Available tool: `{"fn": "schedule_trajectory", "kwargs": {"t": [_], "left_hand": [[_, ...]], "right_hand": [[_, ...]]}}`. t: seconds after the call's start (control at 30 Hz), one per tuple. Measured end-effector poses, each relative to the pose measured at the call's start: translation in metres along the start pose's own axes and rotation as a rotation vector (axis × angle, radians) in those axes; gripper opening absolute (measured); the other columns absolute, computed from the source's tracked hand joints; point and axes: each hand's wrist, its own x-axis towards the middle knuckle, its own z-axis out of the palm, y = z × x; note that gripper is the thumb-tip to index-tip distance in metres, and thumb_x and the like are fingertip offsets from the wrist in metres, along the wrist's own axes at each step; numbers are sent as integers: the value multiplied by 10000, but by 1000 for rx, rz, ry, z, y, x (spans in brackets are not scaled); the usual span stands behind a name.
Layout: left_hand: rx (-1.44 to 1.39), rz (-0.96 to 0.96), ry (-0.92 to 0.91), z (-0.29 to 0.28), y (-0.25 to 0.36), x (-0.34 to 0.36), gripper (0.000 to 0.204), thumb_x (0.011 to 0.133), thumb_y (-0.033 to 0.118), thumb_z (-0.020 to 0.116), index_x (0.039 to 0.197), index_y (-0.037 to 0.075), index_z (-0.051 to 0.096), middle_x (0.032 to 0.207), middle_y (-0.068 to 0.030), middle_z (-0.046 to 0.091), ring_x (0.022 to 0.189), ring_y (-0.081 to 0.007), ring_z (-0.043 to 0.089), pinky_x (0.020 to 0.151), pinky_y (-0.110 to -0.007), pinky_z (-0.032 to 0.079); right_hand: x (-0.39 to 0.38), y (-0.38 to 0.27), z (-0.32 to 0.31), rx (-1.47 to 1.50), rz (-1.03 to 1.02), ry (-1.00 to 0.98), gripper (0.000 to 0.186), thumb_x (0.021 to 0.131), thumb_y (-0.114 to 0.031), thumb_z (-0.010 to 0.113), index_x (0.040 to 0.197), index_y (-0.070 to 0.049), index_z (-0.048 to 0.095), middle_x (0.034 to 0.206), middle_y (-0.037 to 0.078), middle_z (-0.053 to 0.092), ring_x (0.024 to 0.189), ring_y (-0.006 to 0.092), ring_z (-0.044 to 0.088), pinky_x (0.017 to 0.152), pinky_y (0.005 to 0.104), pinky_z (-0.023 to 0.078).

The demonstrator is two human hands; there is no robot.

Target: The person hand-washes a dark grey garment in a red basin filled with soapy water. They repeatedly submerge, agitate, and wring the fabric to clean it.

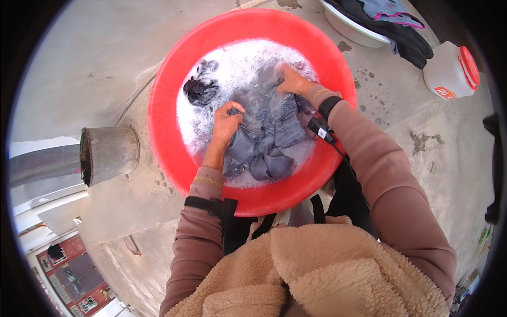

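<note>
A large red basin holds soapy water with white foam. In it lies a wet grey-blue denim garment, bunched up and partly under the water. My left hand is closed on a fold of this garment at its left side. Above the garment's far end, my right hand is at the foam; its fingers are smeared by motion and partly lost in the suds. A dark, crumpled cloth floats at the basin's far left, apart from both hands.
A white basin with dark clothes hanging over its rim stands at the far right. Beside it is a whitish plastic tub with a red lid. A worn metal bucket lies left of the red basin on the concrete floor.
</note>
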Motion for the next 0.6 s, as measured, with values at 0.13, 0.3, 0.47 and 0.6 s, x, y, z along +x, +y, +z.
{"fn": "schedule_trajectory", "kwargs": {"t": [0.13, 0.3, 0.47, 0.6], "left_hand": [[-264, 247, -14, -30, 29, -67, 317, 637, -169, 542, 862, 27, 649, 956, -20, 593, 888, -110, 567, 762, -223, 472], [-744, 228, 25, -41, 46, -123, 587, 641, -159, 518, 1198, -1, 614, 1129, -79, 619, 970, -192, 628, 854, -288, 518], [-1017, 50, 140, -56, 18, -145, 596, 760, -56, 526, 1356, -62, 497, 1259, -180, 614, 1111, -308, 631, 968, -417, 519], [-1150, -11, 48, -49, 10, -137, 386, 940, 165, 646, 1278, -10, 587, 1197, -111, 667, 1063, -229, 651, 953, -372, 515]], "right_hand": [[3, -7, 3, -249, -348, -23, 920, 622, -100, 749, 1447, 12, 359, 1136, 199, 614, 991, 273, 603, 818, 387, 502], [-39, -49, 21, -169, -140, -440, 598, 616, -201, 762, 1177, -22, 657, 977, 206, 680, 902, 271, 634, 731, 409, 509], [-109, -103, 3, 68, -125, -259, 457, 717, -252, 735, 1043, 63, 671, 981, 132, 699, 895, 234, 647, 787, 360, 509], [-140, -121, -28, 761, -160, -247, 581, 804, -344, 755, 1222, 32, 607, 1176, 128, 659, 1047, 222, 624, 926, 349, 485]]}}
